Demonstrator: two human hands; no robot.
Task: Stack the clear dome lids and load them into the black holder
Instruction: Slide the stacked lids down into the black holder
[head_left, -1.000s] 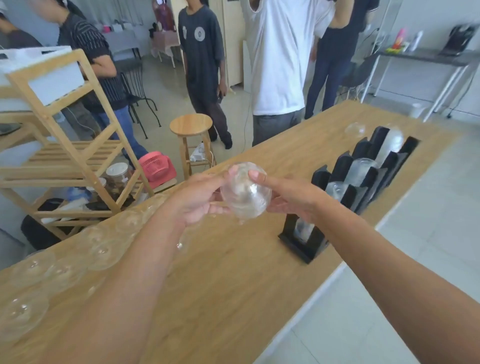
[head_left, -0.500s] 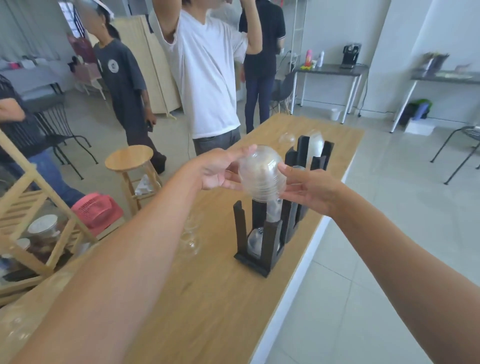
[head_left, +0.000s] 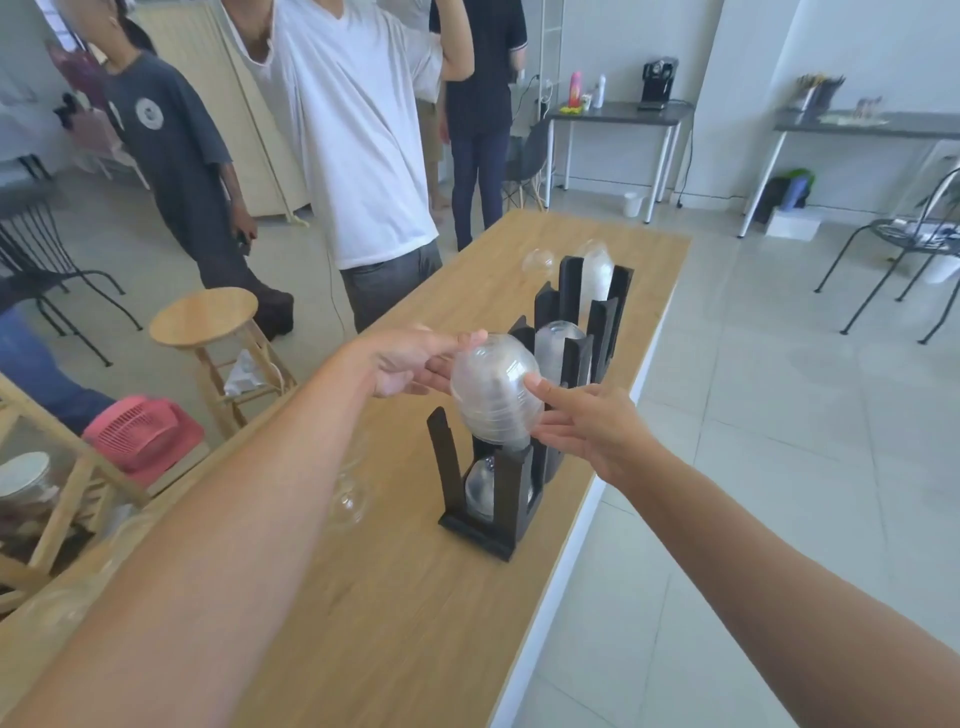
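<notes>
Head view looks down along two bare forearms to a stack of clear dome lids (head_left: 493, 387), gripped from both sides and hanging over the near slot of the black holder (head_left: 506, 493). The left hand (head_left: 415, 364) curls its fingers against the stack's left flank with the thumb up near the top. The right hand (head_left: 587, 426) presses its thumb on the right flank, with its fingers cupped lower down. The stack leans a little, its lower end level with the tops of the near posts. A single lid (head_left: 480, 483) sits at the bottom of that slot, and two taller stacks fill the slots behind. The holder stands on a wooden table (head_left: 415, 623) near its right edge. A loose lid (head_left: 348, 501) lies on the table beside the left forearm. A person in a white T-shirt (head_left: 353, 130) stands at the table's far side, next to a round stool (head_left: 205, 317).
</notes>
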